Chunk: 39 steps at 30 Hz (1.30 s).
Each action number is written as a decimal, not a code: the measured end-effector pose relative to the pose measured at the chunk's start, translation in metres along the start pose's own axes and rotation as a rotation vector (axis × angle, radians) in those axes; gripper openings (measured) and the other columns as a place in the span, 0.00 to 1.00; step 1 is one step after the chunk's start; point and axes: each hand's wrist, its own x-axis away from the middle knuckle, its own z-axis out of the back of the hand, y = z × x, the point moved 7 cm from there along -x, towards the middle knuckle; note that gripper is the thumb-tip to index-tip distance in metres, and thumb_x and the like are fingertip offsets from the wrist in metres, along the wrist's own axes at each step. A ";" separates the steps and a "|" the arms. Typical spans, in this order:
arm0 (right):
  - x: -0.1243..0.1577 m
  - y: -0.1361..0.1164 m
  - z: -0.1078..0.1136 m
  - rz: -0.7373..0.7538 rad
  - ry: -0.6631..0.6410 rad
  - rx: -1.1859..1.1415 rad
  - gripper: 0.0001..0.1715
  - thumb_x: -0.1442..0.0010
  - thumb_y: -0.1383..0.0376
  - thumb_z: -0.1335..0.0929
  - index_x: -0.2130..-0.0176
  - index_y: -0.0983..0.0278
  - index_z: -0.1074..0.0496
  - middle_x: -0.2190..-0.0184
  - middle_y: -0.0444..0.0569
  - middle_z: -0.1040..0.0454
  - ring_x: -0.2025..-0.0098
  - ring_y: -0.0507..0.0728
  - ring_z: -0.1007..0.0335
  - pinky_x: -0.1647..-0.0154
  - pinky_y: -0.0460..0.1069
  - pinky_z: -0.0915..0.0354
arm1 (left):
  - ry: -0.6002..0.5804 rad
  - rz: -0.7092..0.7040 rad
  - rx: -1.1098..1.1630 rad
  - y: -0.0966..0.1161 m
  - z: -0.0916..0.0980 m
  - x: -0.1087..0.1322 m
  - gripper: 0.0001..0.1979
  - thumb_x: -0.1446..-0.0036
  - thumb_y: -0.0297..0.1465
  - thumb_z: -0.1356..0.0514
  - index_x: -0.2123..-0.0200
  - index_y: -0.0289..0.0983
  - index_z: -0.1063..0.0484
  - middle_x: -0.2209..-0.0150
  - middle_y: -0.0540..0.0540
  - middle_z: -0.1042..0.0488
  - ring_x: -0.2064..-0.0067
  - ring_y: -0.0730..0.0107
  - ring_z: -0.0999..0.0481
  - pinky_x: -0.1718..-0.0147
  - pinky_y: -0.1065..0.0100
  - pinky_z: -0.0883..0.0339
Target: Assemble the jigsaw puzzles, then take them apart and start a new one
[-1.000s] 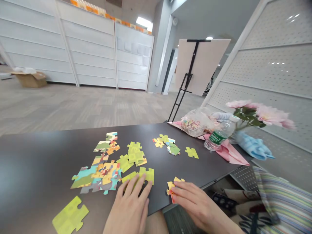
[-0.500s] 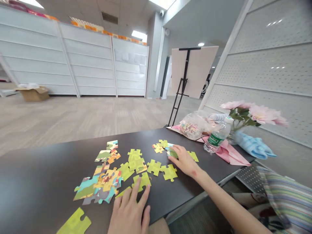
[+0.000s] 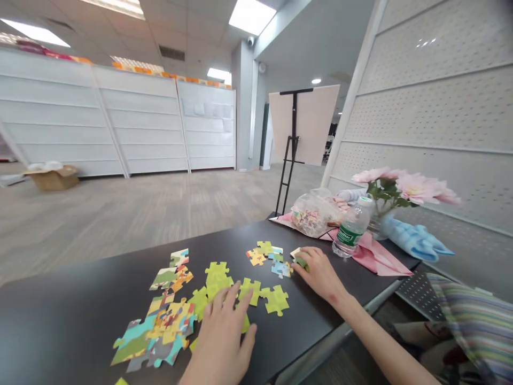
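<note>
Dark worktop (image 3: pixel 92 299) is stretching past left hand (image 3: pixel 225 331); picture-side puzzle cluster (image 3: pixel 170 321) is lying left of it. That hand's spread fingers are covering yellow-green pieces (image 3: pixel 216 275). Right hand (image 3: pixel 317 271) is covering one green-and-white piece (image 3: pixel 300 261); can't tell if gripping.

Beyond a dark table (image 3: pixel 80 305), white partitions (image 3: pixel 140 125) line a grey floor (image 3: pixel 160 208); an easel (image 3: pixel 294 115) stands past the table's far corner as ceiling lights (image 3: pixel 252 16) glow.

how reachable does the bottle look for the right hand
Probably yes: the bottle stands just beyond the right hand with nothing visible between them, though that hand is at a puzzle piece.
</note>
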 end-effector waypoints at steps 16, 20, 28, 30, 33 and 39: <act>0.002 -0.007 -0.003 -0.001 -0.149 0.016 0.21 0.31 0.67 0.42 0.45 0.66 0.28 0.52 0.57 0.22 0.53 0.61 0.23 0.51 0.54 0.30 | -0.209 -0.025 0.077 -0.021 -0.051 -0.146 0.16 0.33 0.39 0.39 0.48 0.36 0.28 0.47 0.41 0.26 0.48 0.57 0.25 0.48 0.50 0.29; -0.033 -0.010 -0.014 0.004 -0.189 0.021 0.19 0.33 0.64 0.38 0.47 0.66 0.26 0.49 0.57 0.24 0.46 0.61 0.28 0.44 0.53 0.36 | -0.208 -0.003 0.077 -0.029 -0.041 -0.136 0.15 0.32 0.38 0.40 0.49 0.35 0.28 0.51 0.43 0.24 0.54 0.61 0.22 0.53 0.54 0.26; -0.064 -0.027 -0.041 0.015 -0.354 0.099 0.24 0.47 0.59 0.26 0.52 0.62 0.30 0.64 0.49 0.20 0.62 0.61 0.22 0.66 0.48 0.39 | -0.048 0.151 0.181 -0.057 -0.022 -0.137 0.13 0.32 0.36 0.40 0.48 0.35 0.28 0.50 0.43 0.25 0.50 0.59 0.24 0.51 0.52 0.28; -0.059 -0.026 -0.036 0.040 -0.370 0.128 0.19 0.45 0.61 0.28 0.54 0.62 0.30 0.66 0.50 0.20 0.64 0.62 0.23 0.67 0.48 0.41 | -0.014 0.165 0.228 -0.071 -0.009 -0.130 0.12 0.32 0.33 0.42 0.49 0.36 0.28 0.51 0.42 0.24 0.50 0.59 0.24 0.50 0.55 0.29; -0.054 -0.020 -0.026 0.075 -0.363 0.153 0.10 0.38 0.63 0.34 0.55 0.62 0.29 0.67 0.51 0.20 0.64 0.62 0.23 0.66 0.49 0.42 | 0.002 0.171 0.312 -0.097 0.022 -0.105 0.12 0.33 0.31 0.46 0.49 0.37 0.28 0.53 0.42 0.22 0.52 0.61 0.22 0.51 0.62 0.29; -0.070 -0.019 -0.021 0.066 -0.248 0.153 0.16 0.35 0.70 0.40 0.51 0.67 0.29 0.56 0.60 0.22 0.54 0.65 0.26 0.57 0.53 0.37 | -0.046 0.233 0.406 -0.149 0.079 -0.016 0.16 0.34 0.38 0.47 0.48 0.39 0.27 0.50 0.43 0.22 0.51 0.59 0.22 0.54 0.63 0.27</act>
